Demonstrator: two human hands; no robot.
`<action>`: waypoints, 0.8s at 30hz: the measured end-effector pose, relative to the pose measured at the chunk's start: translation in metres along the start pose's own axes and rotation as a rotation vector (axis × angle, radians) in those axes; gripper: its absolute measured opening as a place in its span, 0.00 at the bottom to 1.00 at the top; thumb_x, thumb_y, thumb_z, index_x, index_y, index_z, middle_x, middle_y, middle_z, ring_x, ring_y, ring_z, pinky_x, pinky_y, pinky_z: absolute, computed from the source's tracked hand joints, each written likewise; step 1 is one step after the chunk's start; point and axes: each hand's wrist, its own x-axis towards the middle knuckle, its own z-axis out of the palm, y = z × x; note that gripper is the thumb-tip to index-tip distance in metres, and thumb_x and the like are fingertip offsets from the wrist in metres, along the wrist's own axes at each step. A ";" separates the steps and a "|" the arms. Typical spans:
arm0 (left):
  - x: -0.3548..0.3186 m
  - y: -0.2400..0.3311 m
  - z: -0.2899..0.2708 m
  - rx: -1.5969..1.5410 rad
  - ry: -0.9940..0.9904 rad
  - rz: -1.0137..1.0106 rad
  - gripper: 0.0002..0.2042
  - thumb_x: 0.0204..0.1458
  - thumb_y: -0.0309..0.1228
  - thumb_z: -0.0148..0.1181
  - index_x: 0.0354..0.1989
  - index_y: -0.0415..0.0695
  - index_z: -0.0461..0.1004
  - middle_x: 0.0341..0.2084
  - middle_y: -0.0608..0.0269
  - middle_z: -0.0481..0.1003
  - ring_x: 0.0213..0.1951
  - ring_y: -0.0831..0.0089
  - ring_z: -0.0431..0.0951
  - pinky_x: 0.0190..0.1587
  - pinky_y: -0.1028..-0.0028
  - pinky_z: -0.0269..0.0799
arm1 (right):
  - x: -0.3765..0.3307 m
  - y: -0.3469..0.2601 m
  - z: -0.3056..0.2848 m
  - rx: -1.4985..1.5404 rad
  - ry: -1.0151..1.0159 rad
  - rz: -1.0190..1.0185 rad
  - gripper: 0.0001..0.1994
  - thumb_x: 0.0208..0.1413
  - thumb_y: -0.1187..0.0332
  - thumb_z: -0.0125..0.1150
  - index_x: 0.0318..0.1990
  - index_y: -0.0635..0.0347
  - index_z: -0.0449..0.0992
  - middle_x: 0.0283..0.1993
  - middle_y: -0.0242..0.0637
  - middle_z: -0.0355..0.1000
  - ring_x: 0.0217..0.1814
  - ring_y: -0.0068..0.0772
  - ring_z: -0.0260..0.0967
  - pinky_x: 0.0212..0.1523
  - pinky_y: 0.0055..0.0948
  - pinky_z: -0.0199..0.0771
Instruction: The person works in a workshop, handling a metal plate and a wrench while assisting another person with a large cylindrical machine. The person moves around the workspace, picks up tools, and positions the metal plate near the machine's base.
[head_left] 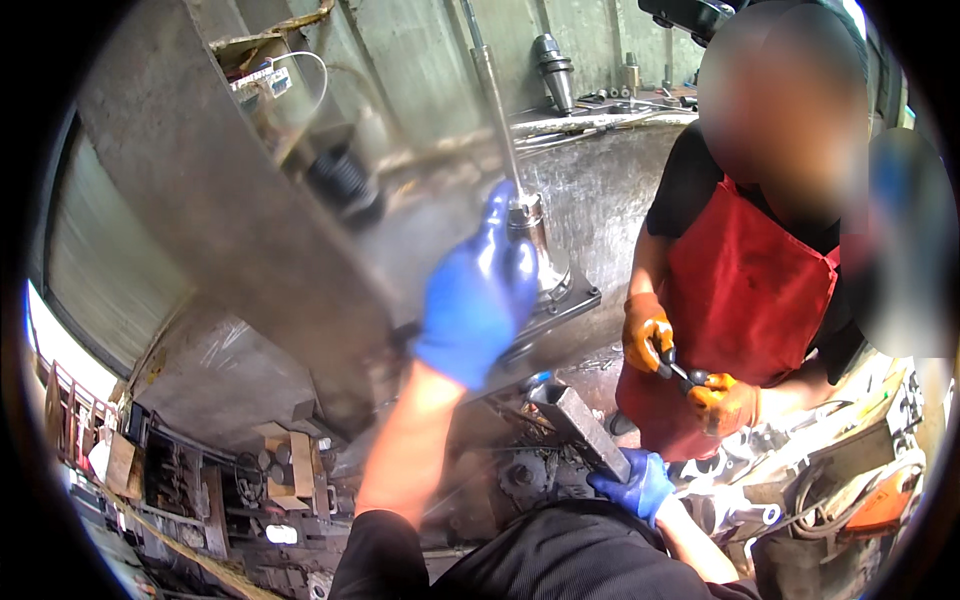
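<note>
My left hand [475, 300], in a blue glove, is raised at the middle with one finger stretched upward and the others partly bent. It is right beside a shiny metal cylinder [530, 225] with a long upright rod [494, 110] above it; whether they touch is unclear. The cylinder stands on a dark flat plate [570, 303]. Lower down, near my body, my right hand [640, 485], also blue-gloved, is closed round the lower end of a rectangular metal tube [583, 428]. The tube tilts up to the left, its hollow end uppermost.
A co-worker in a red apron [745, 290] stands at the right, orange-gloved hands [725, 400] on a small dark-handled tool. A broad metal beam [230, 180] slants across the left. Behind, a tool holder [555, 72] stands on a ledge. A cardboard box [290, 465] lies lower left.
</note>
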 end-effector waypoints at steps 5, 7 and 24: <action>0.002 -0.005 -0.006 0.134 -0.077 0.023 0.27 0.63 0.30 0.59 0.73 0.50 0.68 0.25 0.43 0.77 0.29 0.45 0.81 0.36 0.54 0.75 | -0.002 -0.014 -0.003 0.032 0.057 -0.052 0.18 0.51 0.55 0.76 0.37 0.61 0.84 0.28 0.44 0.82 0.31 0.42 0.82 0.39 0.40 0.80; 0.002 0.002 -0.003 0.054 0.007 0.017 0.26 0.63 0.29 0.58 0.72 0.50 0.69 0.25 0.42 0.77 0.29 0.45 0.81 0.35 0.55 0.75 | -0.003 -0.014 -0.005 0.013 0.058 -0.049 0.19 0.50 0.54 0.76 0.38 0.61 0.84 0.30 0.47 0.82 0.32 0.46 0.82 0.40 0.41 0.79; 0.014 -0.010 -0.008 0.172 -0.101 -0.017 0.22 0.63 0.31 0.56 0.67 0.56 0.73 0.32 0.39 0.80 0.37 0.41 0.83 0.43 0.49 0.77 | -0.008 -0.002 0.001 -0.068 0.020 0.025 0.24 0.54 0.43 0.70 0.45 0.53 0.86 0.38 0.52 0.83 0.42 0.56 0.82 0.46 0.49 0.80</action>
